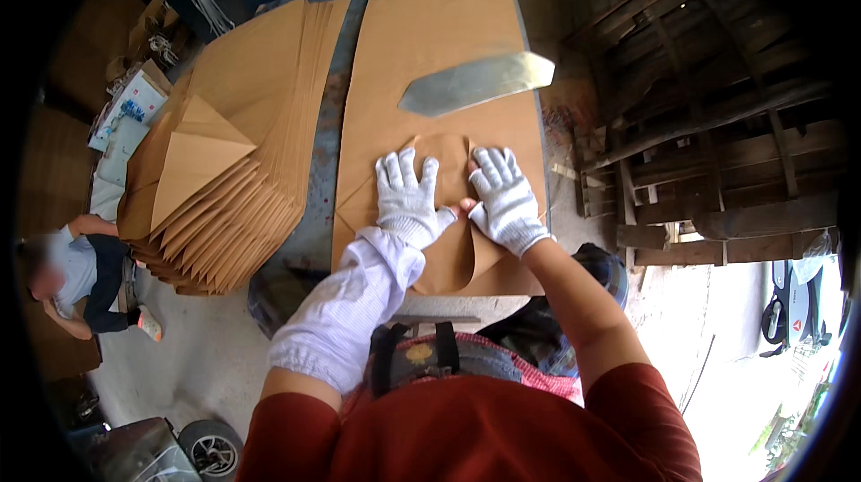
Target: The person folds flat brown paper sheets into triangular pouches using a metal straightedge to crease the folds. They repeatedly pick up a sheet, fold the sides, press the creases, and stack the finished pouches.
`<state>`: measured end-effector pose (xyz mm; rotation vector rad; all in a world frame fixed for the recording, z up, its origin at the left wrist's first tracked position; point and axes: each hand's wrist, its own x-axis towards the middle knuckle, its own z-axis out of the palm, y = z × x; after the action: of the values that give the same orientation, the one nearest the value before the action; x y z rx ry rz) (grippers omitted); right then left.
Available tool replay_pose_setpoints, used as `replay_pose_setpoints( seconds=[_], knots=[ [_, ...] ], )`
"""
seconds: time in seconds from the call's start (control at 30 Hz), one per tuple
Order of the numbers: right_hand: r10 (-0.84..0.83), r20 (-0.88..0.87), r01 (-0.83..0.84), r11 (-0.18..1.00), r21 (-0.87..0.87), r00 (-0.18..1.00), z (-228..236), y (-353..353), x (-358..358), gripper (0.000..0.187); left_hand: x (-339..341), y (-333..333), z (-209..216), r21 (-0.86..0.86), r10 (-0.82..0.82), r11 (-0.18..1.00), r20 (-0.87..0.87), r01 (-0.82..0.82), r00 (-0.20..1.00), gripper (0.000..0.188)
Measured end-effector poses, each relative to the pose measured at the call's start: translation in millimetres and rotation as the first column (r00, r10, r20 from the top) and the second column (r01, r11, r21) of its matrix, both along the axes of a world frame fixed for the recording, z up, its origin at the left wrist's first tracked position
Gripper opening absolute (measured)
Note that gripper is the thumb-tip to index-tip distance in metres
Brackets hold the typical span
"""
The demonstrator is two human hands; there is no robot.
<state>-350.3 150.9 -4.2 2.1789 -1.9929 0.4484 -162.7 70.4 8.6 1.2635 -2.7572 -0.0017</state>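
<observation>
At left, a fanned stack of brown paper sacks with folded ends (pixel 229 65) lies on the worn blue-grey table (pixel 325 159); to its right, the white-gloved left hand (pixel 408 195) presses flat, fingers spread, on the brown paper sack being folded (pixel 395 43), its near end opened into curved flaps. Beside it, the white-gloved right hand (pixel 509 199) lies flat, fingers extended, thumbs nearly meeting, below the pointed silvery metal plate (pixel 480 83). This looks like end-folding; next probably calls for firm, even creasing.
</observation>
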Motion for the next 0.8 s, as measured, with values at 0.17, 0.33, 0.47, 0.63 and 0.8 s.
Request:
replay_pose_setpoints(
  seconds=[0.17,0.33,0.47,0.63,0.8],
  knots=[
    [0.021,0.062,-0.022,1.0,0.017,0.998,15,6,4,0.072,-35,9,28,0.151,0.214,0.956,0.231,-0.252,0.949,0.108],
    [0.292,0.188,-0.293,0.956,-0.022,0.938,23,57,48,0.088,-30,-1,-7,0.074,0.232,0.963,0.259,-0.259,0.937,0.08],
    [0.282,0.404,-0.233,0.958,-0.166,0.87,34,35,17,0.078,-28,9,17,0.116,0.203,0.969,0.118,-0.216,0.972,0.099],
    [-0.106,0.145,0.101,0.994,0.04,0.984,29,-103,-96,0.029,-23,9,18,0.123,0.173,0.977,0.024,-0.175,0.985,0.106],
    [-0.237,-0.077,0.246,0.859,0.45,0.968,66,-184,-142,0.092,-28,8,33,0.153,0.165,0.974,0.034,-0.169,0.986,0.103]
  ],
)
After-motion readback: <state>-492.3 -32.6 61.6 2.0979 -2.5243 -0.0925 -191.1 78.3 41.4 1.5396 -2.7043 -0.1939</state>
